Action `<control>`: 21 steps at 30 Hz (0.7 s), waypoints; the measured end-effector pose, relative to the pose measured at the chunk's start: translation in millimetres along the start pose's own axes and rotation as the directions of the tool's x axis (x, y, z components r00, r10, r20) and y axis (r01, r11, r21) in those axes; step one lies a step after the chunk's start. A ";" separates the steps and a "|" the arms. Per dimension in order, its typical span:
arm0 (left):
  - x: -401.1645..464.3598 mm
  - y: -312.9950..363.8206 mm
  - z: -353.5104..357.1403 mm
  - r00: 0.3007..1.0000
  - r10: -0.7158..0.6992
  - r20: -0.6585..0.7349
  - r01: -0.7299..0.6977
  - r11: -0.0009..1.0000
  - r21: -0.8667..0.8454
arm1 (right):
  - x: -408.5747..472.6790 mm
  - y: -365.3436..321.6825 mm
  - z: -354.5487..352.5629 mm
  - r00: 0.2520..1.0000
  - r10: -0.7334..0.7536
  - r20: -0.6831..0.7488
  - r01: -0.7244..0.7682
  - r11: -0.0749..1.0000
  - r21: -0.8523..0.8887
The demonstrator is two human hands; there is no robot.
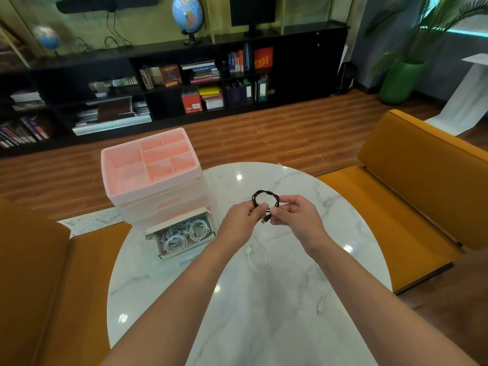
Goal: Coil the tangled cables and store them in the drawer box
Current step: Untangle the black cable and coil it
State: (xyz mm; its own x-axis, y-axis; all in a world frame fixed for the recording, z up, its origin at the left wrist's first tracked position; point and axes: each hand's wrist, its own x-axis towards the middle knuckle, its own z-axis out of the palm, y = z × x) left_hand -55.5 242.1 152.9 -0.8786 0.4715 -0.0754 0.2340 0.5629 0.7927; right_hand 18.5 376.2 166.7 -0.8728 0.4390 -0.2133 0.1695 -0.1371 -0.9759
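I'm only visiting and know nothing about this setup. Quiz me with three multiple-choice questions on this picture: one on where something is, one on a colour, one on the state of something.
1. Where do the coiled white cables lie?
A. in the open bottom drawer of the pink plastic drawer box
B. on the orange sofa
C. in the box's top tray

2. What colour is the coiled cable held in both hands?
A. white
B. black
C. red

3. How is the loose white cable on the round white marble table?
A. coiled in the drawer
B. held in the right hand
C. lying uncoiled below the hands

Answers: 1 A, the coils sit in the pulled-out drawer. 2 B, the left hand and right hand pinch a dark loop. 3 C, it lies untouched on the marble.
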 end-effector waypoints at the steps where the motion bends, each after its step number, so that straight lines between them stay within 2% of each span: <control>1: -1.0 -0.2 0.6 1.000 -0.030 -0.001 0.030 0.999 0.015 | 0.3 0.3 0.2 1.000 -0.003 -0.003 0.003 1.000 -0.012; 7: -3.6 -0.8 3.9 0.982 -0.171 -0.083 0.178 0.981 0.077 | 4.9 11.4 0.1 1.000 -0.025 -0.012 0.024 0.999 -0.035; 15: -1.1 -4.7 4.4 0.993 -0.113 0.023 0.115 0.962 -0.248 | 9.8 15.9 -1.0 0.999 -0.005 -0.052 0.004 1.000 -0.015; 18: -2.3 -6.7 4.4 0.995 -0.101 0.027 0.104 0.956 -0.274 | 11.2 14.4 -0.3 0.999 -0.003 -0.048 0.002 1.000 -0.015; 21: -3.3 -4.7 6.2 0.986 -0.167 0.014 0.163 0.936 -0.313 | 12.2 13.8 2.0 0.999 -0.016 -0.036 0.015 0.999 -0.034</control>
State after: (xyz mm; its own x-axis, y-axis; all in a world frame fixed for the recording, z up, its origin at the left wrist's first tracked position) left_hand -51.1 242.1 145.6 -0.8996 0.3801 -0.2150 -0.0543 0.3913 0.9187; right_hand 9.3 377.9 150.7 -0.8586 0.4725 -0.1991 0.1722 -0.1001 -0.9800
